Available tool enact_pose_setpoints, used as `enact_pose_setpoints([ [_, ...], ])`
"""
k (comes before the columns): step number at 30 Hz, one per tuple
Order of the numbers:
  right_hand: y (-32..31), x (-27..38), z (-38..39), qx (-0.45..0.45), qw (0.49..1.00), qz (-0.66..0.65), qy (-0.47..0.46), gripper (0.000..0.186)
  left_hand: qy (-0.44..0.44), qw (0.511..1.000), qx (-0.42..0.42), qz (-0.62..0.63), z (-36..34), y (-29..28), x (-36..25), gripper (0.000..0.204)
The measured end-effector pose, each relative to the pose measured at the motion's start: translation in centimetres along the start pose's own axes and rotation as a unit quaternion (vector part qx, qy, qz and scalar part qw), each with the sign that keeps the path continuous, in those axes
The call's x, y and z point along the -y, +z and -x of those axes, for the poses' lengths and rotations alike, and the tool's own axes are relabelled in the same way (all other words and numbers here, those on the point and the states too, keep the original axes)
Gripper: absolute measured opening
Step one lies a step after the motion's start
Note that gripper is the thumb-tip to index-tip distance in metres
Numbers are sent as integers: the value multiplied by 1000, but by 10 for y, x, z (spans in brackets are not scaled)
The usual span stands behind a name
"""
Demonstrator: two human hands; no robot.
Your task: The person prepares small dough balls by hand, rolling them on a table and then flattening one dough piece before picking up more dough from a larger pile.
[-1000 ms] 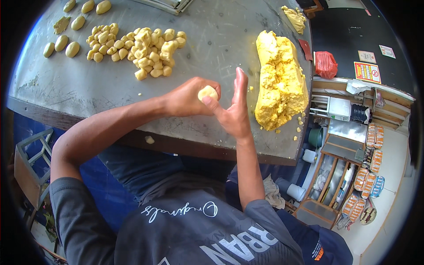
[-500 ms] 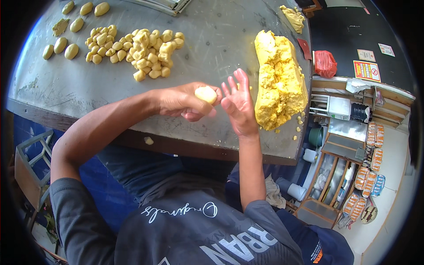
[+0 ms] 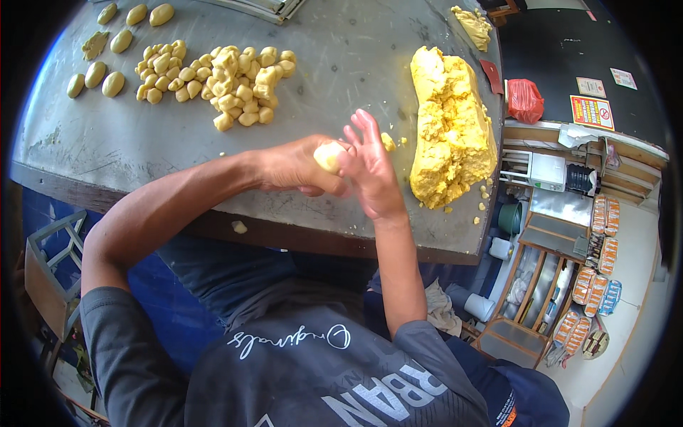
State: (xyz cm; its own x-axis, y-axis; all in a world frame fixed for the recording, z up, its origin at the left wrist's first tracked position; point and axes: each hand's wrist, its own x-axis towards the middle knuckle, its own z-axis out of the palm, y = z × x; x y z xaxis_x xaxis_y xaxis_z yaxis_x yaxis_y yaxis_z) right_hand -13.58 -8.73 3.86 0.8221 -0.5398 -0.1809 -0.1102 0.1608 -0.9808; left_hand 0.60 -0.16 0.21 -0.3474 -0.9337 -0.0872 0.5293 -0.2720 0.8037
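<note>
A small yellow dough ball (image 3: 329, 156) is pressed between my two palms above the grey table (image 3: 341, 57). My left hand (image 3: 295, 165) cups it from the left. My right hand (image 3: 370, 167) lies against it from the right with fingers stretched and spread. A big yellow dough block (image 3: 452, 128) lies on the table just right of my hands. A heap of several cut dough pieces (image 3: 220, 82) sits further left and back.
Several shaped oval dough pieces (image 3: 99, 71) lie at the table's far left. A smaller dough lump (image 3: 473, 25) sits at the back right. Crumbs scatter near the block. A red bag (image 3: 525, 99) and shelves with packets (image 3: 590, 285) stand to the right, below the table.
My right hand has slid forward over the ball and its fingers have spread, while my left hand has stayed under the dough. The ball has remained between the palms.
</note>
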Motion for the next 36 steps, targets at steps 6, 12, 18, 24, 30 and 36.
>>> enact_pose_setpoints([
  [6,0,-3,3,-5,998,61,4,101,80,990,-39,-111,-2,2,-2,20],
  [12,-3,-6,6,4,1000,-26,-2,101,184,941,-61,-276,-1,2,-2,19],
  [18,0,-5,5,19,998,-66,0,104,172,923,-82,-335,4,2,-3,23],
  [24,-6,-13,6,21,1000,5,-12,108,161,914,-108,-356,2,3,-9,22],
  [30,-16,-13,5,8,994,56,-95,114,132,864,-164,-458,2,8,-16,29],
  [36,-51,-13,42,-72,987,-36,-139,107,77,703,-218,-672,21,22,-34,39],
])
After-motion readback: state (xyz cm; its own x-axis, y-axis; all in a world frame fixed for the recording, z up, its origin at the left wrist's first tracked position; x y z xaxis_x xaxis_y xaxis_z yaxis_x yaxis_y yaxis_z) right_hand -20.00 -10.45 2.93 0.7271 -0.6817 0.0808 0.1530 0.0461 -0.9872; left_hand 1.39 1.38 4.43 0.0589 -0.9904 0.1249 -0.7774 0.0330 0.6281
